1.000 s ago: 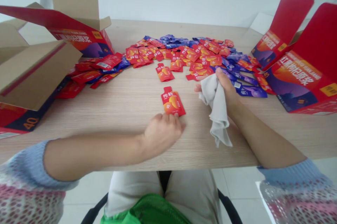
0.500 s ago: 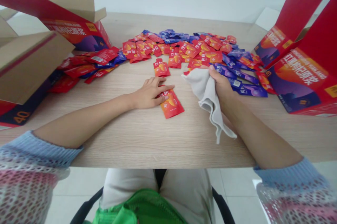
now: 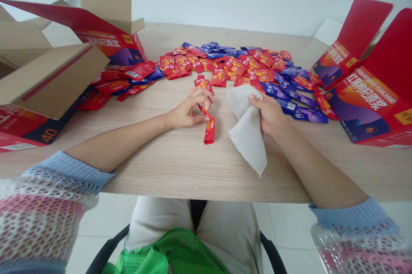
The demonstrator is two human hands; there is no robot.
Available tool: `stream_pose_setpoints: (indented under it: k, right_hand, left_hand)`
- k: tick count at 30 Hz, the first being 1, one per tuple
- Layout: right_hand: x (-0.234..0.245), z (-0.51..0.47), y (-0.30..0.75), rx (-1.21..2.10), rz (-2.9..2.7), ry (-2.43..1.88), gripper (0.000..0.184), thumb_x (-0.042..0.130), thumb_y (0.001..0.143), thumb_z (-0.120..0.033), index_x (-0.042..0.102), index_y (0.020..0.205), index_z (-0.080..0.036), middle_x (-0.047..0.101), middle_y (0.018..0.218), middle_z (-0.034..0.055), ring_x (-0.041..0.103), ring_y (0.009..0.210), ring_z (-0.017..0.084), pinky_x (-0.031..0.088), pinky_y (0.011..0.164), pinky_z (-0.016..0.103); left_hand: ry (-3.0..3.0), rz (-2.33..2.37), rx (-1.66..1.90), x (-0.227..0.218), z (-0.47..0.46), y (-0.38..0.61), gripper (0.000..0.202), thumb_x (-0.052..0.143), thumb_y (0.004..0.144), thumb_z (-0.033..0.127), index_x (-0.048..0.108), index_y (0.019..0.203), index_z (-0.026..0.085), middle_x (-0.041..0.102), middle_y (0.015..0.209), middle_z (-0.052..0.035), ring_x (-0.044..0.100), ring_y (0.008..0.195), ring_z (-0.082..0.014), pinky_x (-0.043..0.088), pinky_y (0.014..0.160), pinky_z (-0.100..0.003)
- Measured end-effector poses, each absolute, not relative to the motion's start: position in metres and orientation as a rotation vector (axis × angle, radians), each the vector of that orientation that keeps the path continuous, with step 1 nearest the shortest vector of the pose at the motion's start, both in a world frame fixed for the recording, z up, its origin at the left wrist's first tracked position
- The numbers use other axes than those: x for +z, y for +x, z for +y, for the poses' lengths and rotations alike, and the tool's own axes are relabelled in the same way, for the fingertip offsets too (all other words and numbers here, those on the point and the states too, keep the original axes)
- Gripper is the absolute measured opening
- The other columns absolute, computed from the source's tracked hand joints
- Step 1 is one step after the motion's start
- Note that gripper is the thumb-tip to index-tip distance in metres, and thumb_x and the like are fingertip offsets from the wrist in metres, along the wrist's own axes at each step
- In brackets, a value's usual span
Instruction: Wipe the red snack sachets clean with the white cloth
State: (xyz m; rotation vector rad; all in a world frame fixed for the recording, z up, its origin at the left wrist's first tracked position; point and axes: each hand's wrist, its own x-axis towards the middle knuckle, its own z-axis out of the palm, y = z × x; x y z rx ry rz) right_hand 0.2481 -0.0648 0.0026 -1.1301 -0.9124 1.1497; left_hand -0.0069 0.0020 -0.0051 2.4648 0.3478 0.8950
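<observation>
Between the thumb and fingers of my left hand point(image 3: 191, 109) is a red sachet point(image 3: 210, 130), pinched at its upper end and turned nearly edge-on above the table. My right hand point(image 3: 271, 113) grips a light grey cloth point(image 3: 246, 126) whose lower corner hangs down toward the front of the table. Just behind my left hand lies another red sachet point(image 3: 204, 82), partly covered by the fingers. Farther back spreads a pile of red sachets point(image 3: 236, 66) mixed with blue-purple sachets point(image 3: 294, 91).
Open red cartons stand on both sides: a near left carton point(image 3: 28, 130), a far left carton point(image 3: 106, 44), a near right carton point(image 3: 370, 98) and a far right carton point(image 3: 337, 57). A smaller sachet heap point(image 3: 120, 81) lies by the left cartons. The table's front edge point(image 3: 206, 197) is close to my lap.
My left hand has lifted the red sachet from lying flat and turned it on edge. The cloth has swung and unfolded somewhat in my right hand. The view has shifted slightly.
</observation>
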Motion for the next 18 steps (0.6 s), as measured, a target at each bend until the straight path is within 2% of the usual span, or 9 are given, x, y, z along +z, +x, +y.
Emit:
stream_pose_setpoints:
  k: [4,7,10,13,16,18]
  right_hand:
    - [0.007,-0.069,0.242,1.106,-0.998,-1.065,0.045,0.077,0.066,-0.041,0.064,0.107,-0.027,0.07,0.113,0.0027,0.065,0.106,0.026,0.054,0.09,0.043]
    - [0.008,-0.072,0.239,1.07,-1.079,-1.045,0.055,0.076,0.068,-0.046,0.059,0.119,-0.03,0.069,0.116,0.0021,0.064,0.108,0.025,0.054,0.09,0.043]
    - [0.009,-0.076,0.235,1.019,-1.165,-1.051,0.059,0.074,0.071,-0.049,0.056,0.124,-0.032,0.07,0.114,0.0016,0.066,0.102,0.024,0.055,0.086,0.042]
    - [0.006,-0.078,0.232,0.902,-1.283,-1.104,0.061,0.073,0.073,-0.05,0.053,0.128,-0.03,0.07,0.114,0.0027,0.067,0.097,0.025,0.056,0.082,0.041]
    - [0.003,-0.078,0.234,0.736,-1.439,-1.168,0.063,0.069,0.078,-0.049,0.049,0.134,-0.028,0.071,0.11,0.0049,0.068,0.094,0.027,0.055,0.081,0.042]
    - [0.002,-0.078,0.237,0.596,-1.562,-1.228,0.061,0.066,0.081,-0.048,0.048,0.136,-0.027,0.07,0.114,0.0058,0.066,0.1,0.028,0.053,0.086,0.044]
  left_hand:
    - [2.516,0.336,0.861,-0.003,-0.004,-0.006,0.017,0.06,0.077,0.012,0.053,0.062,0.019,0.063,0.103,-0.0046,0.052,0.104,-0.0228,0.028,0.101,-0.046]
    - [2.522,0.273,0.717,-0.006,0.002,-0.005,0.016,0.057,0.073,0.007,0.055,0.064,0.019,0.065,0.107,-0.0043,0.053,0.106,-0.0227,0.029,0.101,-0.045]
    - [2.427,0.237,0.617,-0.011,0.014,-0.003,0.023,0.051,0.067,0.002,0.06,0.079,0.02,0.063,0.113,-0.0057,0.055,0.11,-0.0227,0.032,0.102,-0.044]
    - [2.19,0.405,0.778,-0.018,0.019,-0.002,0.038,0.048,0.062,0.004,0.059,0.095,0.018,0.063,0.114,-0.0077,0.055,0.113,-0.0238,0.037,0.1,-0.045]
    - [2.078,0.595,0.876,-0.023,0.009,-0.001,0.038,0.054,0.069,0.012,0.059,0.107,0.018,0.063,0.118,-0.0083,0.054,0.115,-0.0249,0.037,0.102,-0.046]
    - [2.19,0.677,0.819,-0.023,-0.004,0.001,0.046,0.064,0.076,0.027,0.058,0.121,0.02,0.059,0.127,-0.0093,0.049,0.121,-0.0268,0.034,0.105,-0.046]
